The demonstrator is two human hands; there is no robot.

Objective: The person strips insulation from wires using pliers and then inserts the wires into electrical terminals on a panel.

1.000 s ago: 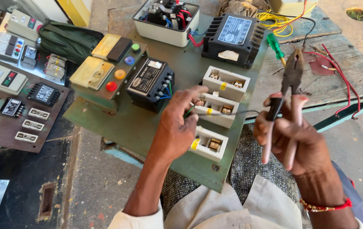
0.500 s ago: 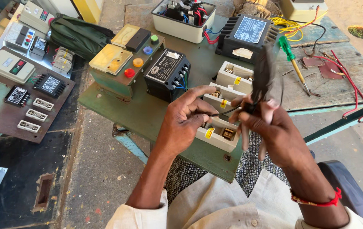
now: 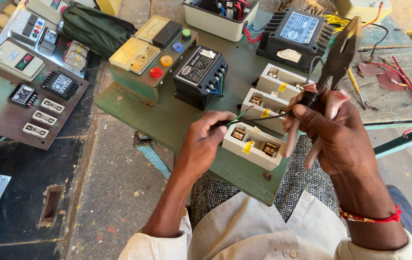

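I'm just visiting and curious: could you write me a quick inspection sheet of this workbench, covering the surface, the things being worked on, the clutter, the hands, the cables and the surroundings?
Surface: green metal panel, scuffed, resting on a wooden bench.
Job's things: thin green and black wires; metal pliers with pale pink handles; three white rectangular fuse holders under the hands.
Clutter: black meter box, coloured push buttons, black finned unit, yellow-handled screwdriver.
Hands: left hand pinches the wires; right hand grips the pliers, nose up.
Cables: loose red wires at right.
Surroundings: rusty board of switches at left; concrete floor.
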